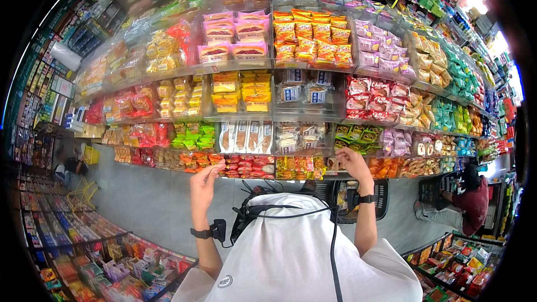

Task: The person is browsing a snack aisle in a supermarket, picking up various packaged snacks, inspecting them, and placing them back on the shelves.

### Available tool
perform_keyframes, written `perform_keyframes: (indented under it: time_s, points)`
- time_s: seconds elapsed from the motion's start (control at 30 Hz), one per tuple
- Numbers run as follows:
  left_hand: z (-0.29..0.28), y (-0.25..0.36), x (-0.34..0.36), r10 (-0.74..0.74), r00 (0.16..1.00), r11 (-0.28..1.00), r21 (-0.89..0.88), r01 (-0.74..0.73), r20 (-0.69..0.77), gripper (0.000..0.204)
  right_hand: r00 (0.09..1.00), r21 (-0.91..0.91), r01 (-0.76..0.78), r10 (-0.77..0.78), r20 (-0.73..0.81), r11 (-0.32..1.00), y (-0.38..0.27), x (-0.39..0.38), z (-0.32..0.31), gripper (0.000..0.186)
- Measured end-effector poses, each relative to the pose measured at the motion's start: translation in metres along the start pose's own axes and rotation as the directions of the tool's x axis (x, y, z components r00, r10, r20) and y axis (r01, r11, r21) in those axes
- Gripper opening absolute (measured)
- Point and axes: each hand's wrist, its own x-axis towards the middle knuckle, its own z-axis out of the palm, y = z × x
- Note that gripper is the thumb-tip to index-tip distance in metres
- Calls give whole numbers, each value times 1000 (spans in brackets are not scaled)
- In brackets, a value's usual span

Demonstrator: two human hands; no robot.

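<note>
Lower front edge of snack shelves (307, 118): left hand (205, 182), grip pressed together; right hand (356, 165), near green packets (361, 136), grip indiscernible.

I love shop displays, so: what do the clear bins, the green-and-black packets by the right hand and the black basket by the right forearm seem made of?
Clear bins: probably rigid, glossy plastic; they look see-through with crisp edges. Green-and-black packets: likely thin, shiny plastic film, judging by their pouch shapes; foil can't be ruled out. Black basket: apparently moulded plastic, rather matte, with slotted sides.
</note>
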Motion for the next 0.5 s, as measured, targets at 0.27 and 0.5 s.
perform_keyframes:
  time_s: [0.27,0.5]
  points:
    - [-38,-26,-30,27,998,906,424,3,-64,21,1000,66,-8,7,10,998,-14,-9,-2,23]
    - [-77,-92,-56,-115,976,758,619,207,-186,23,999,69,-37,37,1,997,-2,-14,0,22]
